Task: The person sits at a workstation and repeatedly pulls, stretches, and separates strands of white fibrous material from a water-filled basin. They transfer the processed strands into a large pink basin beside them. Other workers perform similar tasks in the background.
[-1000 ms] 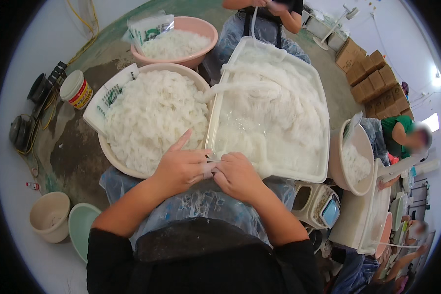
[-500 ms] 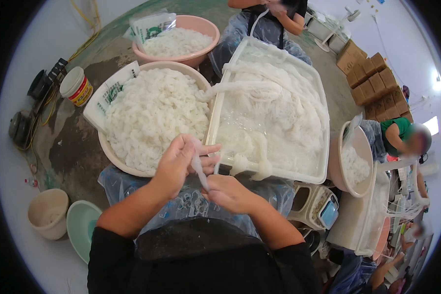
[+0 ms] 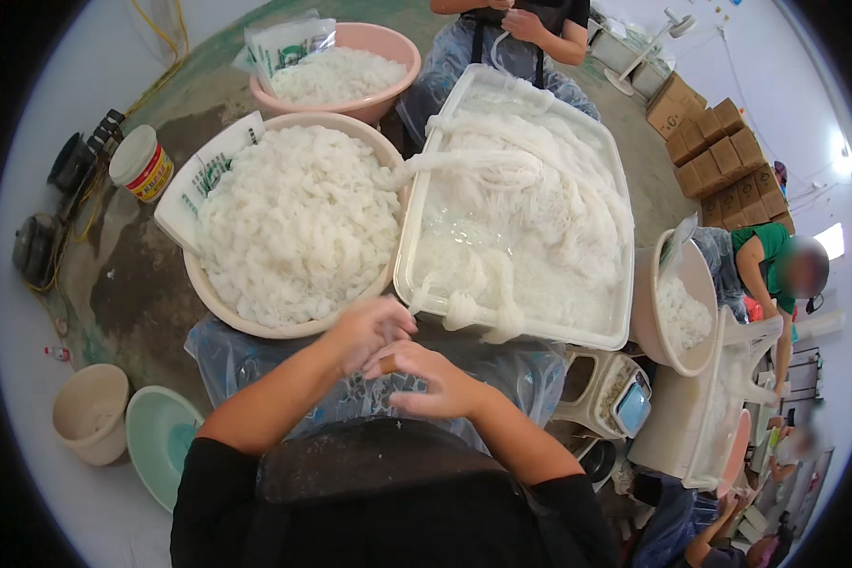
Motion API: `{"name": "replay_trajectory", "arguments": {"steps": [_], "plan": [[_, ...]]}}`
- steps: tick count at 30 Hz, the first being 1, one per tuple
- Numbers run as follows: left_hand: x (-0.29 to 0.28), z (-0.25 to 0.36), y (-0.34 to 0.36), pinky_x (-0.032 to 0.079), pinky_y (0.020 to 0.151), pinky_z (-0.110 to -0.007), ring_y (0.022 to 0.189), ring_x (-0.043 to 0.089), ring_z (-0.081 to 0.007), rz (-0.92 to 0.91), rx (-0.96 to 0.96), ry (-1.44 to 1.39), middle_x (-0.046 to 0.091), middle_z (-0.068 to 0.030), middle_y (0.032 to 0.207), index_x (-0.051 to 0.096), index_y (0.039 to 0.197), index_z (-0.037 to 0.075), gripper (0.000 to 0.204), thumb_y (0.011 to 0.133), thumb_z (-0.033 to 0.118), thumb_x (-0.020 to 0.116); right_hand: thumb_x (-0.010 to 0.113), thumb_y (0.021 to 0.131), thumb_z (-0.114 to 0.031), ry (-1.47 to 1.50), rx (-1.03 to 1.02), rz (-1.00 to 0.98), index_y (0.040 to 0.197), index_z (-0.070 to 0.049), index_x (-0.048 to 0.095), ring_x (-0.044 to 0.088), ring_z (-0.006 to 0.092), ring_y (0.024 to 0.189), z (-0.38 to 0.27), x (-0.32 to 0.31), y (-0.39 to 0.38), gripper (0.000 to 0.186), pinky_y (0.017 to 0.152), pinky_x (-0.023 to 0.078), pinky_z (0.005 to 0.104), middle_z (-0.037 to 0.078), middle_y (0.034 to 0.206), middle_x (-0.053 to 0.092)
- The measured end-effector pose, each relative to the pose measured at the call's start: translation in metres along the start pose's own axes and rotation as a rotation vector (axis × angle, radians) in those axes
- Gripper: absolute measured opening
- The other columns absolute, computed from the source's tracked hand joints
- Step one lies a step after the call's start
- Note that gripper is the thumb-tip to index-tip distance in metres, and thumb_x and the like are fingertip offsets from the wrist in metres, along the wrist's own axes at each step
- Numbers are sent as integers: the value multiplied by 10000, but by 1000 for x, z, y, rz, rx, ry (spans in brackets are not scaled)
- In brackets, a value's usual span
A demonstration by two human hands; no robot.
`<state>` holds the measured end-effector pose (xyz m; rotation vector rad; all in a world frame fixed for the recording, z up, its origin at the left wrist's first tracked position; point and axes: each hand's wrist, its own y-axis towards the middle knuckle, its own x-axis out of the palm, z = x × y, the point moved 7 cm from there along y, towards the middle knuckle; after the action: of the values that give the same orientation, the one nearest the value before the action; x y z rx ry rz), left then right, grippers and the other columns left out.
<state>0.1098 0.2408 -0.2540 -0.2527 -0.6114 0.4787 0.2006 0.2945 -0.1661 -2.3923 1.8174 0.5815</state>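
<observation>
My left hand (image 3: 373, 331) is in front of the tub-and-tray gap, its fingers curled around a thin, pale strand of what looks like wet sausage casing. The strand seems to run up to the tray's near left corner; fingers partly hide it. Just below and to the right, my right hand (image 3: 428, 381) has its thumb apart from its bent fingers, and nothing shows in it. Ahead on the left, a round tub (image 3: 202, 284) is heaped with white casings (image 3: 298, 218). Beside it, a white tray (image 3: 625, 256) holds water and long casings, some looped over its near rim.
A pink tub (image 3: 402, 57) stands behind, near a person (image 3: 540, 33) handling a strand. At the right are another tub (image 3: 646, 312), a stool (image 3: 582, 379) and a worker in green (image 3: 753, 256). Basins (image 3: 166, 435) and a white bucket (image 3: 137, 156) stand left.
Both hands have shifted; the strand stretched plainly between them before no longer shows there. My right thumb has spread from the fingers. The view has moved slightly.
</observation>
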Motion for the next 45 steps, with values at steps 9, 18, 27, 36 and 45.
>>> {"name": "replay_trajectory", "arguments": {"steps": [9, 18, 27, 36, 45], "plan": [[-18, -7, 18, 472, 780, -292, 847, 606, -165, 266, 303, 793, 665, -83, 915, 664, 989, -17, 303, 840, 244, 628, 636, 781, -239, -27, 277, 169, 1225, -18, 502, 446, 314, 1177, 135, 13, -21, 513, 999, 346, 399, 181, 1259, 449], [-21, -1, -2, 463, 730, -234, 809, 593, -85, 259, 54, 565, 679, -54, 879, 705, 899, -7, 195, 832, 174, 673, 607, 835, -136, 650, 448, 52, 1175, 4, 538, 557, 172, 1032, 85, 16, -49, 374, 907, 425, 309, 86, 1108, 570], [120, 241, 53, 501, 780, -290, 830, 634, -163, -78, 573, 78, 656, -82, 913, 626, 960, -13, 214, 880, 182, 585, 571, 857, -91, 594, 381, 438, 1202, -4, 516, 560, 160, 1032, 68, -58, -30, 359, 888, 446, 306, 82, 1099, 582], [103, 188, 59, 392, 567, -215, 614, 502, -76, -85, 373, 842, 569, -22, 715, 605, 927, 44, 146, 848, 152, 547, 611, 798, -230, -352, 836, 156, 1088, 14, 592, 550, 318, 1054, 92, -28, -85, 379, 916, 424, 376, 207, 1177, 557], [84, 112, 0, 333, 516, -218, 578, 437, -85, -217, -95, -118, 585, -81, 739, 571, 1126, 1, 383, 966, 310, 411, 562, 821, -153, -202, 13, 425, 829, -30, 599, 549, 208, 820, 16, -84, -9, 128, 765, 433, 318, 104, 866, 588]]}}
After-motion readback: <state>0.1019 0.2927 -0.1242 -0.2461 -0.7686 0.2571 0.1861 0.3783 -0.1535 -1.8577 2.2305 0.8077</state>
